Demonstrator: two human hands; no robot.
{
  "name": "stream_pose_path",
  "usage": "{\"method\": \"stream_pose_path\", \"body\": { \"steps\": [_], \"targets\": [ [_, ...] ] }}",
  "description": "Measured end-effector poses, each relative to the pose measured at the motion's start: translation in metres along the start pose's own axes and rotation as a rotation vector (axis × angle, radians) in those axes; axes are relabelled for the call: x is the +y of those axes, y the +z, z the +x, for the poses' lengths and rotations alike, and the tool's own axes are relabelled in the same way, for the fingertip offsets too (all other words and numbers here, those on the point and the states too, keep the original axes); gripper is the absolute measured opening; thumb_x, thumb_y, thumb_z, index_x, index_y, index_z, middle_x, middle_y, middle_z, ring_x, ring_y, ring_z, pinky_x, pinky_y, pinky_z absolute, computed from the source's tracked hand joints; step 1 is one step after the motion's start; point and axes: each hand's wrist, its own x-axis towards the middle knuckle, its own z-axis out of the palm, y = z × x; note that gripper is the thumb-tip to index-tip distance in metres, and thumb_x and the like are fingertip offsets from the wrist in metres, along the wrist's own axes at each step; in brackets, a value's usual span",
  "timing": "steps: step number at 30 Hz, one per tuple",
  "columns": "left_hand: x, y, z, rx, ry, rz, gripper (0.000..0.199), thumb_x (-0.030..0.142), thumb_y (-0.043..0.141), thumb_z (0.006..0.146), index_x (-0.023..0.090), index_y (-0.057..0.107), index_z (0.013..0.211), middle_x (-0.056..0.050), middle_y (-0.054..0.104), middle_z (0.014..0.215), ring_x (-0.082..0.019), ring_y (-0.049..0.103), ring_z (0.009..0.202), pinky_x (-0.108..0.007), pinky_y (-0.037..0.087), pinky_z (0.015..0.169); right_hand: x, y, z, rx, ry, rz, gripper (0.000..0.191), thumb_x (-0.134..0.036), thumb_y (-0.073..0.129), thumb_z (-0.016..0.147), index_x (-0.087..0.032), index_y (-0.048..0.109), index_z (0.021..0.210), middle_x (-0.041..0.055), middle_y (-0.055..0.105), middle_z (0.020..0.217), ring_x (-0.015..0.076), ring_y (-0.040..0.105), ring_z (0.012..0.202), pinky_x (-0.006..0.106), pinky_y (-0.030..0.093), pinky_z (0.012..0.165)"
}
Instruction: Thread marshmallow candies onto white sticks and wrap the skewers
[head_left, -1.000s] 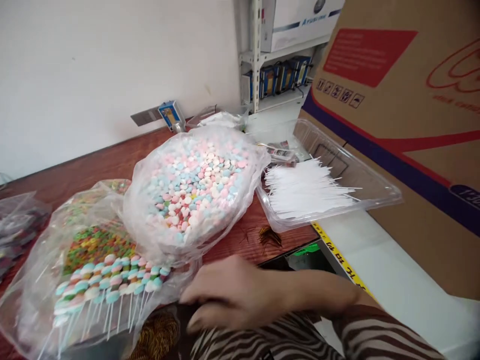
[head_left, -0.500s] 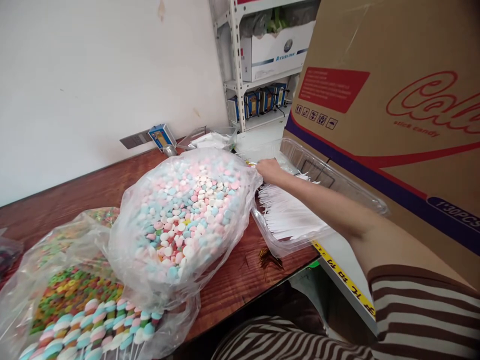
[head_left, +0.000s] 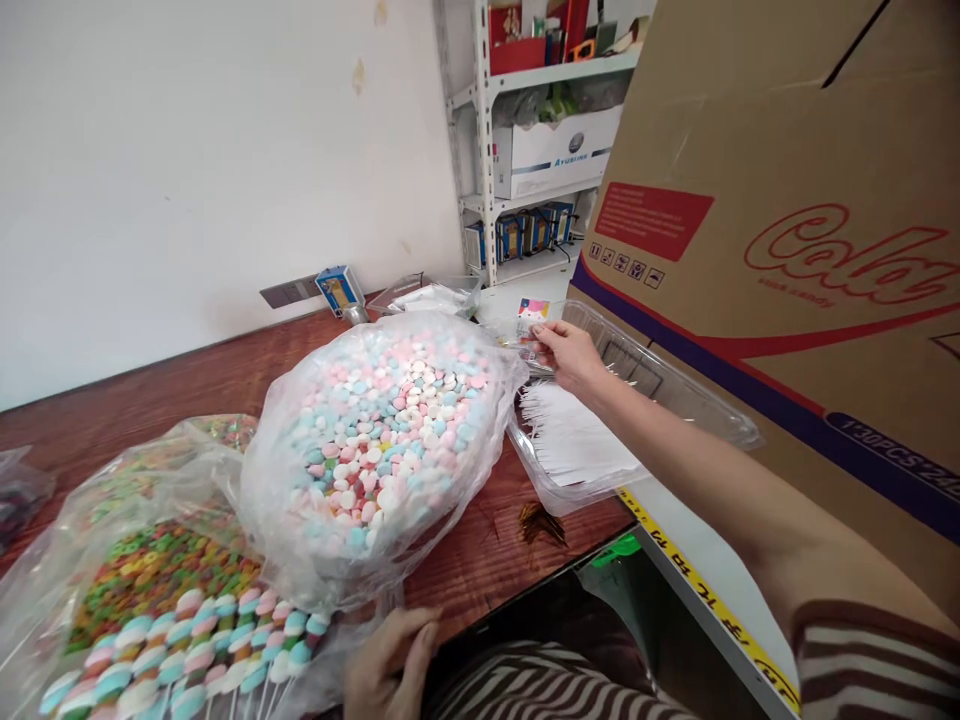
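My right hand (head_left: 568, 352) reaches forward and pinches a small clear plastic bag (head_left: 527, 328) with a bright, multicoloured printed top. Below that wrist, a clear plastic tray (head_left: 551, 495) holds a bundle of thin white sticks (head_left: 574, 430). At the table's front edge, my left hand (head_left: 394, 655) is loosely bent, thumb and fingers slightly apart, with nothing visible in it. Beyond it stands a large clear bag of pastel round candies (head_left: 405, 420). Striped candy skewers on white sticks (head_left: 191, 645) lie at lower left, beside a bag of coloured ring candies (head_left: 161, 575).
A tall cardboard carton (head_left: 750, 250) blocks the right side. Gold twist ties (head_left: 541, 525) lie near the table (head_left: 465, 590) edge. Behind are a small blue box (head_left: 339, 290), a clear container of white packets (head_left: 427, 295) and a metal shelf (head_left: 487, 200).
My right hand has drawn back from behind the candy bag, and the small clear bag now shows in its fingers. My left hand has come into view at the bottom.
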Motion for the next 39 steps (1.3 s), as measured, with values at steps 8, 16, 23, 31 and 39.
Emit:
{"method": "stream_pose_path", "body": {
  "steps": [8, 16, 23, 31, 39],
  "targets": [
    [0.048, 0.072, 0.033, -0.34, -0.377, -1.099, 0.061, 0.056, 0.087, 0.067, 0.021, 0.074, 0.115, -0.01, 0.074, 0.113, -0.023, 0.069, 0.104, -0.035, 0.055, 0.096, 0.005, 0.052, -0.21, -0.537, 0.34, 0.727, 0.032, -0.045, 0.083, 0.075, -0.019, 0.067, 0.085, -0.0014, 0.068, 0.065, 0.0075, 0.049, 0.044, 0.019, 0.04, 0.039],
    [0.024, 0.025, 0.031, 0.18, -0.363, -0.879, 0.03, 0.032, 0.093, 0.063, 0.016, 0.068, 0.07, 0.002, 0.066, 0.068, -0.01, 0.06, 0.066, -0.021, 0.05, 0.066, 0.051, 0.074, -0.251, -0.7, 0.146, 0.407, 0.038, -0.04, 0.083, 0.077, -0.023, 0.066, 0.105, 0.001, 0.073, 0.092, 0.0168, 0.068, 0.083, 0.03, 0.055, 0.077],
    [0.007, 0.003, 0.008, 0.158, -0.422, -0.877, 0.037, 0.035, 0.094, 0.062, 0.016, 0.077, 0.088, -0.002, 0.074, 0.081, -0.01, 0.062, 0.064, -0.023, 0.05, 0.065, 0.051, 0.089, -0.257, -0.758, 0.147, 0.332, 0.028, -0.046, 0.078, 0.08, -0.021, 0.067, 0.078, -0.0007, 0.069, 0.074, 0.015, 0.06, 0.068, 0.028, 0.05, 0.066],
    [-0.002, 0.005, 0.002, 0.259, -0.452, -0.95, 0.032, 0.037, 0.094, 0.061, 0.014, 0.077, 0.074, -0.002, 0.073, 0.071, -0.011, 0.064, 0.065, -0.024, 0.053, 0.068, 0.051, 0.105, -0.279, -0.808, 0.186, 0.373, 0.03, -0.048, 0.08, 0.08, -0.02, 0.07, 0.082, 0.0013, 0.072, 0.079, 0.0167, 0.065, 0.074, 0.031, 0.056, 0.074],
    [-0.022, 0.003, 0.009, 0.36, -0.491, -1.086, 0.039, 0.038, 0.097, 0.056, 0.014, 0.069, 0.069, 0.001, 0.069, 0.067, -0.007, 0.058, 0.058, -0.02, 0.047, 0.057, 0.057, 0.103, -0.283, -0.85, 0.203, 0.321, 0.034, -0.047, 0.08, 0.08, -0.022, 0.068, 0.1, 0.0034, 0.072, 0.092, 0.0192, 0.067, 0.086, 0.034, 0.058, 0.081]
  ]
}}
